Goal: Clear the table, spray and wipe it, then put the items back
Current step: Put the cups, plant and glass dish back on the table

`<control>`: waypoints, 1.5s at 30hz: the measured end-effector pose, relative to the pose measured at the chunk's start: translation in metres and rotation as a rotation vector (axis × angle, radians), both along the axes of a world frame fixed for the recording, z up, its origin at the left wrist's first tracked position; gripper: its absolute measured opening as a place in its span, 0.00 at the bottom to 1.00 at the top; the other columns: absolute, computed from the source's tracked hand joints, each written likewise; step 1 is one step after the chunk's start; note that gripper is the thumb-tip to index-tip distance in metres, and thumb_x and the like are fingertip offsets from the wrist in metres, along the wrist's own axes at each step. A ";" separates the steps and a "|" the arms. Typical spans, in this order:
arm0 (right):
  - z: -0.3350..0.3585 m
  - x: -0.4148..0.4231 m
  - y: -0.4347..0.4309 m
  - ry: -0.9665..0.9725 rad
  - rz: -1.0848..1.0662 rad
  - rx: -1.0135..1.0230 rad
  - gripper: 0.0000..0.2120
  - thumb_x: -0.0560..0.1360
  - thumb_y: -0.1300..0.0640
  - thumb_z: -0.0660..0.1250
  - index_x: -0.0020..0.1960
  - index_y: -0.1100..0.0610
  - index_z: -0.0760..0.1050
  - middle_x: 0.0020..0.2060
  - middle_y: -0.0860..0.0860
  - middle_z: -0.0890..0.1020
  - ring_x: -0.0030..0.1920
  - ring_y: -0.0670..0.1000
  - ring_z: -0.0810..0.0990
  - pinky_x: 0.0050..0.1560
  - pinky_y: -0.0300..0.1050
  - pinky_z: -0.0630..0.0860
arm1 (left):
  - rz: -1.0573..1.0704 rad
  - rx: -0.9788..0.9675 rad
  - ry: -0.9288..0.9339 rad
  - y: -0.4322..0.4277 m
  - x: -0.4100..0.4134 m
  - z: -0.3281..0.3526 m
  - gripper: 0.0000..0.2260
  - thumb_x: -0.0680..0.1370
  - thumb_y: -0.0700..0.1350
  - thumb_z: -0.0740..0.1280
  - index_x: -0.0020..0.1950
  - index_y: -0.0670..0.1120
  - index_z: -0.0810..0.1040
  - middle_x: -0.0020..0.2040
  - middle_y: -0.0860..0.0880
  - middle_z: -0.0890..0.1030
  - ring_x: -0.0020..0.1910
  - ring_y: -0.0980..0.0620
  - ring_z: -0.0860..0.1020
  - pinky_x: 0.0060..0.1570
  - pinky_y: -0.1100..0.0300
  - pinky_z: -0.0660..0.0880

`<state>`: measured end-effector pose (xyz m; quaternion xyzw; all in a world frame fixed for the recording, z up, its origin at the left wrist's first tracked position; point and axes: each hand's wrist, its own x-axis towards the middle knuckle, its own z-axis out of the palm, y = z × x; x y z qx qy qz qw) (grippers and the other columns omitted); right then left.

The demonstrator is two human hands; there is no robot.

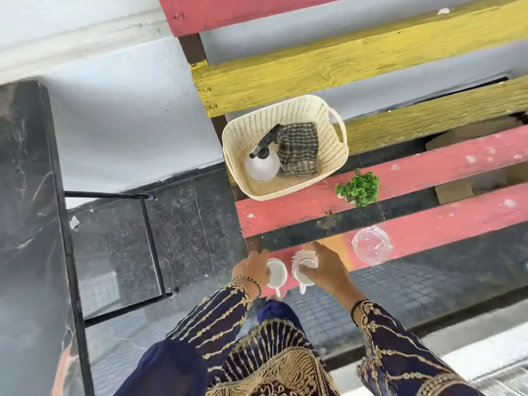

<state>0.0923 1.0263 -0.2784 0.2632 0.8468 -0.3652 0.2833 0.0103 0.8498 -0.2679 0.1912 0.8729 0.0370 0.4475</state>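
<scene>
Gripping two white cups low in the centre of the frame. Holding the left cup with the left hand, fingers curled against its outer wall. Clasping the right cup with the right hand, fingers closed over its rim, thumb stretched up-frame. Fingertips mostly hidden behind the cups. Something white and ribbed at the right cup's upper edge, under the fingers; too blurred to name.

Both cups upright, side by side with a narrow gap, handles pointing down-frame, standing on the nearest red slat of the bench. On the same slat, near the right hand and to its right, a clear glass, seen from above. Higher, on the next red slat, a small green plant.

Up and left of the plant, apart from it, a cream basket resting across the slats. Inside it, at the left, a white spray bottle with a black nozzle; at the right, a checked cloth, crumpled, pressed against the bottle.

Along the left edge of the frame, well apart from the bench, the dark marbled table on a black metal frame. Between table and bench, dark speckled floor. At the bottom, navy sleeves with gold embroidery, a bracelet at the left wrist, a dark band at the right.
</scene>
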 end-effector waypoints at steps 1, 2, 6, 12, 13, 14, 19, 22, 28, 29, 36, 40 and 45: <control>-0.006 0.006 -0.002 -0.019 0.043 0.004 0.31 0.74 0.51 0.76 0.72 0.59 0.71 0.68 0.55 0.77 0.68 0.57 0.76 0.67 0.47 0.71 | 0.007 -0.001 -0.004 0.003 0.003 -0.005 0.17 0.80 0.45 0.60 0.68 0.46 0.67 0.61 0.41 0.76 0.59 0.40 0.78 0.56 0.48 0.77; -0.011 0.011 -0.005 -0.030 0.078 0.002 0.33 0.73 0.50 0.76 0.74 0.58 0.69 0.70 0.55 0.75 0.69 0.56 0.74 0.69 0.47 0.69 | 0.012 -0.002 -0.008 0.005 0.005 -0.008 0.17 0.80 0.45 0.60 0.69 0.46 0.67 0.62 0.42 0.77 0.59 0.41 0.78 0.56 0.48 0.77; -0.027 0.024 -0.012 -0.043 0.123 -0.004 0.37 0.71 0.52 0.77 0.75 0.56 0.65 0.71 0.53 0.72 0.67 0.56 0.73 0.69 0.52 0.71 | -0.019 -0.068 -0.015 0.009 0.014 -0.020 0.20 0.80 0.45 0.62 0.71 0.42 0.65 0.65 0.40 0.75 0.60 0.41 0.79 0.58 0.48 0.77; -0.024 0.025 -0.020 0.002 0.140 0.065 0.36 0.74 0.52 0.74 0.77 0.54 0.63 0.71 0.52 0.71 0.67 0.54 0.71 0.65 0.48 0.75 | -0.017 -0.034 0.026 0.005 0.010 -0.014 0.16 0.80 0.41 0.60 0.68 0.43 0.68 0.61 0.40 0.78 0.59 0.40 0.79 0.56 0.48 0.76; -0.020 0.024 -0.022 0.012 0.129 0.068 0.36 0.74 0.52 0.74 0.77 0.54 0.63 0.71 0.52 0.71 0.67 0.54 0.70 0.65 0.48 0.75 | -0.026 -0.031 0.039 0.002 0.009 -0.008 0.16 0.80 0.42 0.59 0.68 0.43 0.68 0.60 0.40 0.78 0.58 0.39 0.79 0.55 0.47 0.76; -0.015 0.022 -0.023 0.026 0.118 0.068 0.36 0.74 0.51 0.74 0.77 0.53 0.63 0.70 0.51 0.71 0.67 0.54 0.70 0.65 0.48 0.75 | -0.029 -0.028 0.046 -0.001 0.008 -0.003 0.16 0.80 0.43 0.58 0.68 0.43 0.67 0.60 0.39 0.78 0.58 0.38 0.79 0.54 0.47 0.76; 0.025 0.005 -0.036 0.119 0.128 0.070 0.34 0.73 0.50 0.75 0.75 0.51 0.65 0.69 0.49 0.72 0.67 0.52 0.70 0.65 0.47 0.72 | 0.040 0.038 0.103 -0.026 -0.007 0.040 0.16 0.80 0.46 0.58 0.66 0.43 0.69 0.57 0.39 0.79 0.55 0.39 0.80 0.50 0.49 0.77; 0.060 -0.015 -0.049 0.207 0.145 0.069 0.35 0.72 0.48 0.76 0.75 0.51 0.67 0.69 0.49 0.73 0.68 0.52 0.71 0.67 0.49 0.71 | 0.112 0.084 0.144 -0.045 -0.019 0.077 0.15 0.79 0.48 0.60 0.63 0.45 0.74 0.55 0.42 0.82 0.53 0.41 0.81 0.49 0.52 0.77; 0.131 -0.058 -0.095 0.448 0.212 0.054 0.35 0.67 0.35 0.75 0.70 0.45 0.70 0.64 0.43 0.77 0.61 0.48 0.75 0.54 0.45 0.72 | 0.249 0.104 0.269 -0.108 -0.045 0.158 0.13 0.77 0.51 0.61 0.53 0.46 0.78 0.47 0.44 0.84 0.44 0.43 0.84 0.47 0.53 0.80; 0.141 -0.064 -0.105 0.479 0.231 0.046 0.36 0.66 0.34 0.75 0.69 0.44 0.70 0.63 0.42 0.78 0.61 0.48 0.76 0.53 0.45 0.71 | 0.287 0.122 0.279 -0.120 -0.049 0.168 0.12 0.77 0.51 0.60 0.52 0.46 0.78 0.45 0.44 0.84 0.40 0.45 0.84 0.45 0.53 0.80; 0.195 -0.096 -0.200 0.594 0.374 0.032 0.38 0.65 0.33 0.72 0.72 0.42 0.68 0.67 0.40 0.76 0.65 0.45 0.74 0.61 0.45 0.73 | 0.423 0.183 0.377 -0.232 -0.065 0.215 0.10 0.77 0.49 0.60 0.36 0.51 0.70 0.25 0.51 0.77 0.22 0.56 0.80 0.25 0.65 0.73; 0.215 -0.101 -0.276 0.610 0.417 0.034 0.38 0.65 0.33 0.71 0.72 0.40 0.66 0.68 0.39 0.75 0.67 0.44 0.73 0.62 0.46 0.72 | 0.463 0.180 0.415 -0.309 -0.066 0.233 0.09 0.76 0.49 0.61 0.36 0.50 0.71 0.29 0.49 0.79 0.32 0.47 0.83 0.38 0.55 0.80; 0.224 -0.104 -0.398 0.536 0.426 0.029 0.39 0.60 0.31 0.67 0.69 0.38 0.63 0.63 0.39 0.76 0.64 0.45 0.75 0.59 0.46 0.73 | 0.560 0.212 0.392 -0.432 -0.062 0.247 0.10 0.76 0.48 0.61 0.40 0.43 0.76 0.33 0.44 0.83 0.34 0.44 0.84 0.39 0.53 0.81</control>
